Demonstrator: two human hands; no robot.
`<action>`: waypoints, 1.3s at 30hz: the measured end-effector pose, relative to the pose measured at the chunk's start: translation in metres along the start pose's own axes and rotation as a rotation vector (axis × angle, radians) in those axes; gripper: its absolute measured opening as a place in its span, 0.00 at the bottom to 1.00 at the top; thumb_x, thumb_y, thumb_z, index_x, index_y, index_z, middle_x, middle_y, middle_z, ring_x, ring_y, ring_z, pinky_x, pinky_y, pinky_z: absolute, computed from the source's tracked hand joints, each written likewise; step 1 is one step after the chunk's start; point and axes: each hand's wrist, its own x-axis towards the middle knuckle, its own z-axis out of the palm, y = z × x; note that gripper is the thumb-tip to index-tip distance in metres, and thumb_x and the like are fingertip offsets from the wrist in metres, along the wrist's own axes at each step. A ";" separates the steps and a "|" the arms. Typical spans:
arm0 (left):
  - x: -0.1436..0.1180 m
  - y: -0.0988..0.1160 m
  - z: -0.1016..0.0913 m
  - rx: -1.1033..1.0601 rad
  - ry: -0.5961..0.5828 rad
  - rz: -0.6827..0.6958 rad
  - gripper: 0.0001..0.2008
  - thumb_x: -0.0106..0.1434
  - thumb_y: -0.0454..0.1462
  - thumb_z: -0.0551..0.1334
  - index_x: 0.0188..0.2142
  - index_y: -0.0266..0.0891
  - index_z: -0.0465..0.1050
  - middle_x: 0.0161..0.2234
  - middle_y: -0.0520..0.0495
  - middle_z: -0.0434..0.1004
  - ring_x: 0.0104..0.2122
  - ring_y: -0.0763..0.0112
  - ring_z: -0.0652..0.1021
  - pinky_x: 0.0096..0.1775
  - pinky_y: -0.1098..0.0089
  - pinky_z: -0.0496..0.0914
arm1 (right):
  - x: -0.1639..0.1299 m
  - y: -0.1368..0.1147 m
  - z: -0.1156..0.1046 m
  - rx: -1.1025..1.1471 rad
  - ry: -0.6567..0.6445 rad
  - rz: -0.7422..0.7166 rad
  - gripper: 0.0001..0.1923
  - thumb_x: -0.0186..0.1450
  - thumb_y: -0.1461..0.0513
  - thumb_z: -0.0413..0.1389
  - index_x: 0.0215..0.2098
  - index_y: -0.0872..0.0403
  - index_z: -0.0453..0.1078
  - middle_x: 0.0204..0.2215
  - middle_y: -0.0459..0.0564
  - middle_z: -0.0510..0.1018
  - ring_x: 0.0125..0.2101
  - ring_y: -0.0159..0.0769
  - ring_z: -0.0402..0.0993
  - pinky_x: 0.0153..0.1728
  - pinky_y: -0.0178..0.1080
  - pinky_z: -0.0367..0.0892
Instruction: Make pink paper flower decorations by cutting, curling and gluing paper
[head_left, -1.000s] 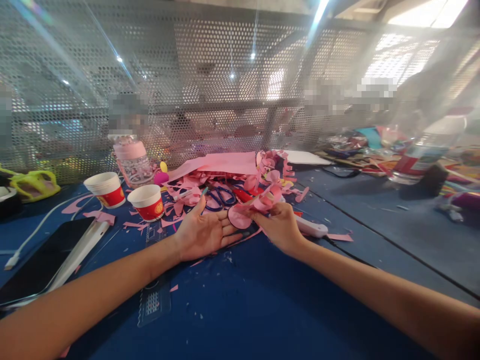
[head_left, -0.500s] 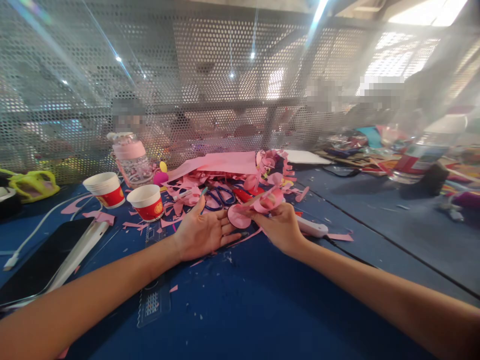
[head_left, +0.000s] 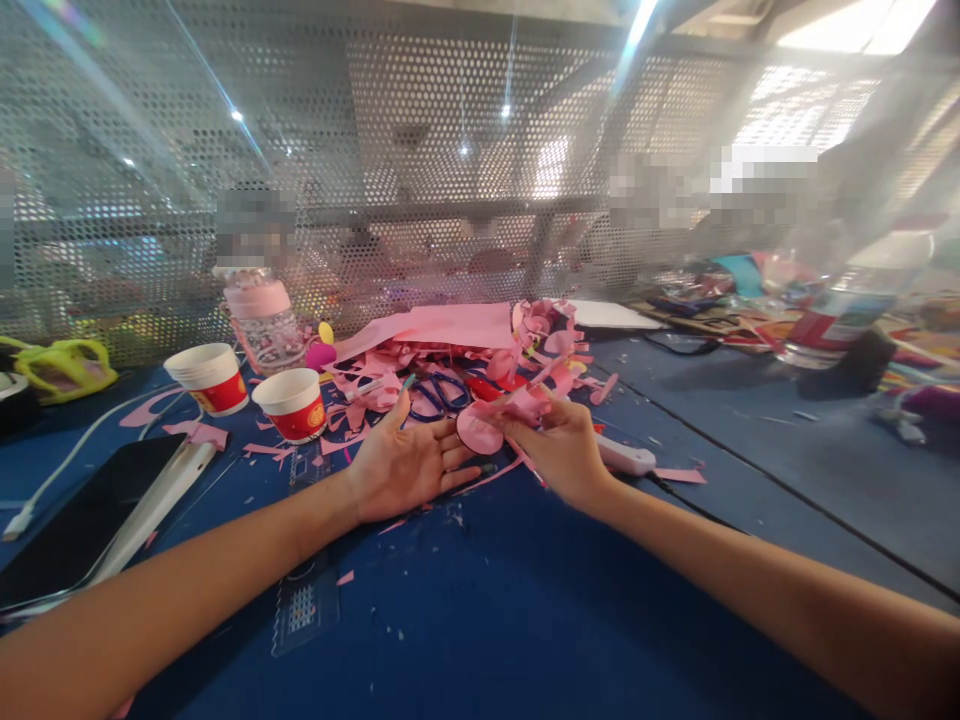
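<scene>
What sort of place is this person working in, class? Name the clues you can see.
Probably a shared craft workbench. Pink paper scraps and blue-handled scissors litter the blue tabletop, the right hand holds a pink paper piece beside a pink paper disc, and a perforated metal screen divides the stations.

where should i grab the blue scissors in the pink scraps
Take the blue scissors by the two handle loops, coming from above on the near side. The loops lie flat and exposed just beyond the left hand, while pink paper scraps cover the blades.
</scene>
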 end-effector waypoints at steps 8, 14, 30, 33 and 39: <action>-0.001 0.001 -0.002 0.035 -0.039 -0.035 0.34 0.64 0.53 0.40 0.49 0.27 0.66 0.47 0.33 0.73 0.55 0.57 0.66 0.57 0.57 0.49 | 0.001 0.002 0.000 -0.040 -0.036 0.020 0.06 0.54 0.57 0.62 0.29 0.47 0.78 0.31 0.47 0.80 0.36 0.41 0.74 0.43 0.48 0.68; 0.001 0.001 -0.003 0.020 -0.049 -0.030 0.34 0.64 0.53 0.39 0.51 0.26 0.64 0.48 0.33 0.72 0.52 0.57 0.69 0.56 0.57 0.49 | 0.001 0.004 -0.001 -0.033 -0.016 0.005 0.08 0.54 0.56 0.62 0.33 0.47 0.78 0.33 0.47 0.80 0.38 0.41 0.73 0.44 0.47 0.68; 0.001 0.002 -0.006 0.007 -0.011 -0.017 0.30 0.65 0.50 0.42 0.52 0.27 0.63 0.52 0.34 0.69 0.60 0.54 0.58 0.57 0.53 0.49 | 0.007 -0.004 -0.003 -0.038 0.046 0.001 0.07 0.54 0.57 0.62 0.30 0.49 0.78 0.32 0.47 0.80 0.36 0.40 0.74 0.42 0.45 0.68; 0.001 0.002 -0.006 -0.011 0.030 -0.020 0.30 0.65 0.50 0.42 0.50 0.26 0.65 0.51 0.32 0.69 0.60 0.52 0.57 0.56 0.52 0.50 | 0.010 -0.008 -0.003 -0.010 0.087 0.029 0.07 0.53 0.58 0.63 0.30 0.51 0.78 0.30 0.46 0.80 0.34 0.39 0.75 0.40 0.43 0.69; 0.001 0.001 -0.001 -0.001 0.124 -0.017 0.29 0.65 0.49 0.41 0.52 0.26 0.61 0.57 0.31 0.62 0.60 0.51 0.56 0.56 0.51 0.51 | 0.017 -0.014 -0.003 0.147 0.189 0.164 0.13 0.53 0.58 0.62 0.36 0.52 0.76 0.29 0.45 0.80 0.34 0.37 0.76 0.41 0.42 0.70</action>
